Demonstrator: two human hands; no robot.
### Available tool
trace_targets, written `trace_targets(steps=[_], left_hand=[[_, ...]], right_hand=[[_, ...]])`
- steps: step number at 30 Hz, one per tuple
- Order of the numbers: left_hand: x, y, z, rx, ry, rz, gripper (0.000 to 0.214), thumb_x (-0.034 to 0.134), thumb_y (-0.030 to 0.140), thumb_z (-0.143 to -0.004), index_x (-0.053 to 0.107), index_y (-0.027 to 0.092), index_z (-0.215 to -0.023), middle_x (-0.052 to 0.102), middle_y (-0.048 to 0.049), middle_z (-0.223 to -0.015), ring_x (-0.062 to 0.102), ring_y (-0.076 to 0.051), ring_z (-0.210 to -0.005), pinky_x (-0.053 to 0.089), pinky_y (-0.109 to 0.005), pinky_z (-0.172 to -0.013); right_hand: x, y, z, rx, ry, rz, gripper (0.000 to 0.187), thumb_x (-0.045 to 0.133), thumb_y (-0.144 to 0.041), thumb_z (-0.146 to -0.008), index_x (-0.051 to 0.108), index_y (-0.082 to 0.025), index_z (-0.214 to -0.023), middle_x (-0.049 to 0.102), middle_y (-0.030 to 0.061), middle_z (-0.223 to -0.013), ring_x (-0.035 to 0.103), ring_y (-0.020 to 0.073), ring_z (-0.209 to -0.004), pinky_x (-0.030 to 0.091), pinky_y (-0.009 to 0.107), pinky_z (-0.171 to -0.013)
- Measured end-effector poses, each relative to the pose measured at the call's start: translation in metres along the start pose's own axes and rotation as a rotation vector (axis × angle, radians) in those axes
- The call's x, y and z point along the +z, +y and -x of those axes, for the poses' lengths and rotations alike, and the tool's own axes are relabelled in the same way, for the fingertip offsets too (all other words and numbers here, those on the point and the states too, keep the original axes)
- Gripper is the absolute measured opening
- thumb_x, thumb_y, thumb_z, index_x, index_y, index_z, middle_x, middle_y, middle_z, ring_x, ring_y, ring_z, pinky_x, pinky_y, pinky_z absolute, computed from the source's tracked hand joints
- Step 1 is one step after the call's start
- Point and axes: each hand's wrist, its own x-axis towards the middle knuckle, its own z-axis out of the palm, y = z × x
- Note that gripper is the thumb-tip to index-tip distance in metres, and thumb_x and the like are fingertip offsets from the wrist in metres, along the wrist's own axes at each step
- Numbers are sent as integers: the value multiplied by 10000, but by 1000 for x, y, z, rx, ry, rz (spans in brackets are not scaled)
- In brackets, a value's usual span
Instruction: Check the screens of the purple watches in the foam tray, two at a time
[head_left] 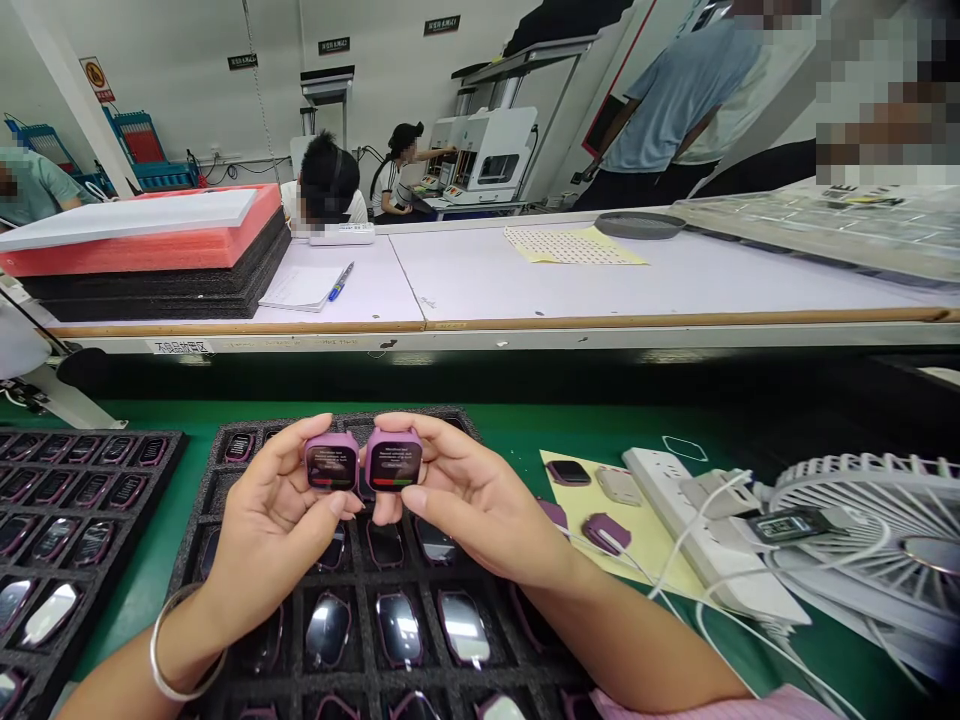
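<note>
My left hand (281, 510) grips a purple smartwatch case (332, 462) by its edges, thumb at the lower right corner. In my right hand (472, 490) is a second purple smartwatch case (394, 460), pinched between thumb and fingers. Both screens are lit, face me, and show small text with a coloured bar near the bottom, red on the left one, red and green on the right one. The two cases are held side by side above a black foam tray (360, 610), whose compartments hold several more watches with dark, glossy screens.
Another foam tray of watches (94, 500) lies at the left. To the right are a yellow sheet with watch parts (619, 487), a white power strip (697, 520) with cables, and a white fan (862, 530). Beyond stands a raised shelf (465, 290); several people are behind it.
</note>
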Motion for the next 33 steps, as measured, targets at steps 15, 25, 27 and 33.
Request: trace_targets(steps=[15,25,27,33], left_hand=[[-4,-9,-12,-100,-13,-15,448,708,209,-852,595,228,-1284,722,-83,-1157,744,-148,-769,646,-304,-761],[-8,-19,-14,-197,26,-24,403,695,296,-859,651,196,-1247,711,-117,-1209,760,-186,-689,665,-354,-682],[-8,-19,-15,-201,39,-25,387,698,300,-856,663,197,-1227,714,-112,-1199,761,-183,-676,665,-346,-672],[-10,-21,-16,-197,28,-2,384,699,288,-843,674,190,-1213,724,-112,-1175,764,-195,-681,665,-353,-674]], right_hand=[[-10,20,-18,17,73,-64,416,700,-173,-847,592,-242,-1242,644,5,-918,642,110,-704,533,283,-701],[-9,29,-25,65,188,-39,299,735,-226,-808,635,-221,-1090,607,-4,-921,530,66,-583,475,228,-549],[-8,29,-25,63,198,-22,278,730,-234,-815,637,-220,-1077,607,-8,-910,515,57,-560,459,219,-532],[-7,29,-26,60,197,-31,339,759,-213,-767,631,-224,-1081,604,9,-949,501,76,-614,482,219,-539]])
